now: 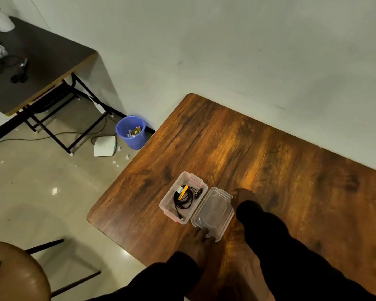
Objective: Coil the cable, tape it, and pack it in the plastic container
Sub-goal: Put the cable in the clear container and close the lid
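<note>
A clear plastic container [167, 203] stands open near the left edge of the wooden table [258, 153]. Inside it lies the black coiled cable [183, 199] with a yellow tape band and a yellow-black connector. The clear lid [214, 211] lies flat on the table right beside the container. My left hand [197, 242] touches the lid's near corner with its fingertips. My right hand [242, 195] rests against the lid's far right edge. Both arms wear dark sleeves.
A blue waste bin [131, 131] and a white flat object [104, 146] stand on the floor left of the table. A dark folding table [37, 68] with cables sits at the far left. A round brown stool [15, 272] carrying a phone is at the bottom left.
</note>
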